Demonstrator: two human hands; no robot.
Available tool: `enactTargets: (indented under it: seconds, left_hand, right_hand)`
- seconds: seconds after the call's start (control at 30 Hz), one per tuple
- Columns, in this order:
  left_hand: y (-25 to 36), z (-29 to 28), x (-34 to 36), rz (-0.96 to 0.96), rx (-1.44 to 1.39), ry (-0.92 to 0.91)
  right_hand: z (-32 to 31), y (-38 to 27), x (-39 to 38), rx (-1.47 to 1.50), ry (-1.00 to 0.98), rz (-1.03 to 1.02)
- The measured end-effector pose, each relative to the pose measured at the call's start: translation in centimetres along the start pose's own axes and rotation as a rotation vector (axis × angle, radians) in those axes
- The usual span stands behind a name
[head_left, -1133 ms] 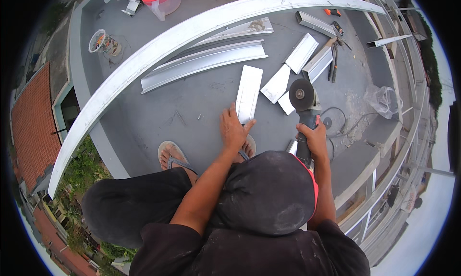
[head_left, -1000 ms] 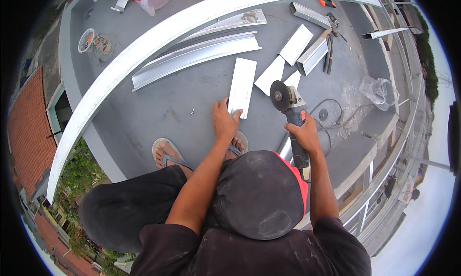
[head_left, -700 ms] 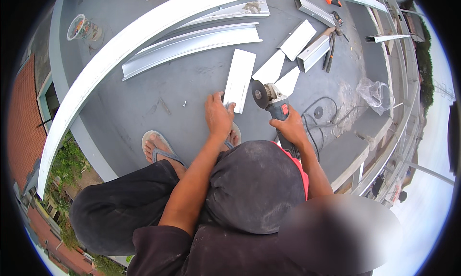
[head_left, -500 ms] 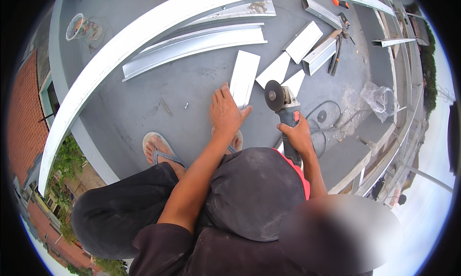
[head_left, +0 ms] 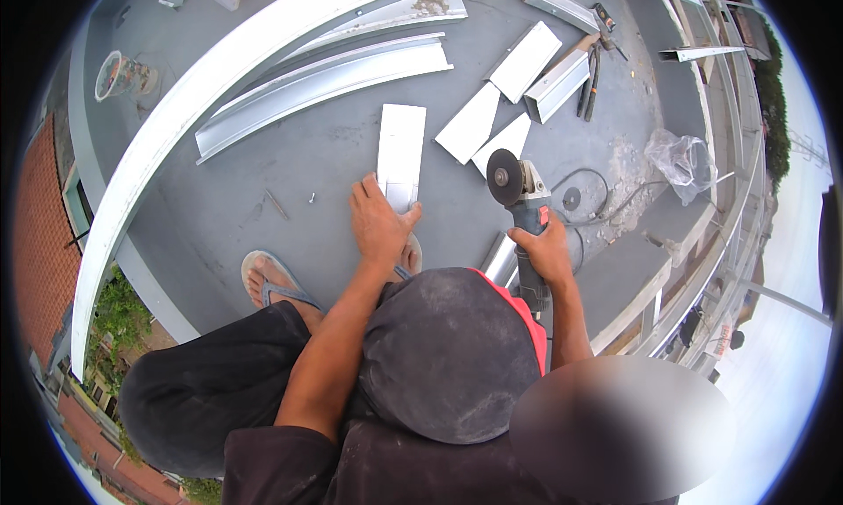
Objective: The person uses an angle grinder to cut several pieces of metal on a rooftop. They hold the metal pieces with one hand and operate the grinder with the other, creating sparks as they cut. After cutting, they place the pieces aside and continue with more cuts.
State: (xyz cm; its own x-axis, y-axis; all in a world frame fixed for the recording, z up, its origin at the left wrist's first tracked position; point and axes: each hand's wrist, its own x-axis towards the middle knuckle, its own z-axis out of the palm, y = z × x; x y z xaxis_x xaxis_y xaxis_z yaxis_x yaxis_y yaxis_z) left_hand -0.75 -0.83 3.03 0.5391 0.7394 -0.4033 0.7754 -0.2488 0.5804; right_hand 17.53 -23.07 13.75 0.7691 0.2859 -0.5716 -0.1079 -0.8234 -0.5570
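My left hand (head_left: 381,227) grips the near end of a short silver-white metal channel piece (head_left: 404,140), thumb along its right edge and fingers at its left. The piece points away from me over the grey floor, by my sandalled foot. My right hand (head_left: 544,244) is wrapped around the body of an angle grinder (head_left: 529,213). The grinder's dark cutting disc (head_left: 504,177) faces up and left, apart from the metal piece. Whether the disc spins cannot be told.
Cut channel offcuts (head_left: 524,61) lie ahead to the right, near pliers (head_left: 591,88). Long channels (head_left: 325,88) and a big white curved beam (head_left: 158,140) stretch across the left. A grinder cord, spare disc (head_left: 572,198) and plastic bag (head_left: 680,167) lie right, beside the ledge.
The metal piece has turned, from leaning rightward to pointing nearly straight ahead, with my left hand still at its near end. The whole view has shifted slightly. My right hand keeps the grinder.
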Motion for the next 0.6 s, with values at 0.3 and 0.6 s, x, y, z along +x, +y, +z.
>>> enactTargets:
  seconds: [0.3,0.6]
  left_hand:
    - [-2.5,-0.9,0.9,-0.259,-0.336,-0.048]
    - [-2.6,-1.0,0.9,-0.258,-0.368,-0.011]
  right_hand:
    - [3.0,-3.8,0.9,-0.194,-0.159,-0.058]
    - [6.2,-6.0,1.3,-0.318,-0.239,-0.054]
